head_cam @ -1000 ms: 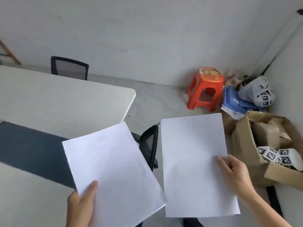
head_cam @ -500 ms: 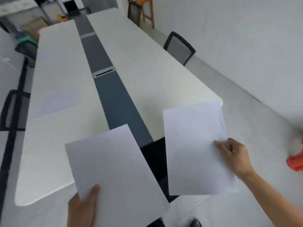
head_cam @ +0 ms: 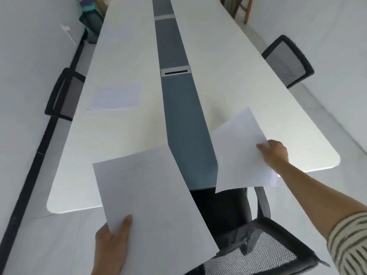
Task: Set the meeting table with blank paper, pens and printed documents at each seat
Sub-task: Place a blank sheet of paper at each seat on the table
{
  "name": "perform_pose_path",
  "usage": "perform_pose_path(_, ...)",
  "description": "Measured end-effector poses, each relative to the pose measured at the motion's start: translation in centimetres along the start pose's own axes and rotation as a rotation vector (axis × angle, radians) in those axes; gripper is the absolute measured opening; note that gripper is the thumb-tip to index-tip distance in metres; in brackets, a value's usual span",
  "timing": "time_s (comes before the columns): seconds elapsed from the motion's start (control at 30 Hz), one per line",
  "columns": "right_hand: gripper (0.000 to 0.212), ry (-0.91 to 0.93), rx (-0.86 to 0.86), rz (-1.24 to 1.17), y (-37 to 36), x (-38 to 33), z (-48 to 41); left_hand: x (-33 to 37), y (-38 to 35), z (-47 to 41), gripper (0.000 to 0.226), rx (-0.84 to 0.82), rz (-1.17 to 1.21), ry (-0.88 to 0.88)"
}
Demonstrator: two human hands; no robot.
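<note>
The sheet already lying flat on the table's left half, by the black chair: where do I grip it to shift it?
Take the sheet of paper at its near left corner, coming from the chair side. It lies flat on the table, so no edge stands up; that corner sits nearest the table's edge, so sliding it out and pinching there looks easiest.

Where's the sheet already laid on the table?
Head view: the sheet lies flat on the table left of the grey strip, beside the left chair.
</note>
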State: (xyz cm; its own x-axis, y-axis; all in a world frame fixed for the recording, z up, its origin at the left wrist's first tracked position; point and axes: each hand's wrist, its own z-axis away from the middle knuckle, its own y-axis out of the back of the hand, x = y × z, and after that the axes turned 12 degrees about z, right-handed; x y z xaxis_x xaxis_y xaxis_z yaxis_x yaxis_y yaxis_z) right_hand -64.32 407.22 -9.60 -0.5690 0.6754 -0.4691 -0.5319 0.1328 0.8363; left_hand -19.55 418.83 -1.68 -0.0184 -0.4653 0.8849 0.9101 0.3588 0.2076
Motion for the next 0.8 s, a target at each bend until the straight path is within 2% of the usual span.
perform_pose_path(0.23,0.033,-0.102,0.001,0.283,-4.9,-1.3,-4.9,0.0,-0.3,-4.1,0.01,-0.035,-0.047,0.047)
perform_pose_path(0.37,0.04,-0.134,0.003,0.265,-5.5,-1.6,-6.2,-0.3,-1.1,-4.7,0.011,-0.049,-0.067,0.073)
perform_pose_path(0.5,0.052,-0.099,-0.005,0.275,-4.4,-1.1,-4.6,0.4,-3.1,-3.9,0.009,-0.136,-0.083,0.073)
perform_pose_path(0.63,0.037,-0.017,-0.022,0.024,-1.5,-0.2,0.4,1.8,-6.2,-2.3,0.009,-0.257,-0.092,0.036)
perform_pose_path(0.77,0.011,0.06,-0.172,-0.304,3.0,1.9,8.4,2.8,-10.2,0.9,0.009,-0.359,-0.11,-0.032)
perform_pose_path(0.8,0.011,0.069,-0.201,-0.389,4.3,2.8,10.4,2.9,-11.2,2.0,0.008,-0.383,-0.116,-0.052)
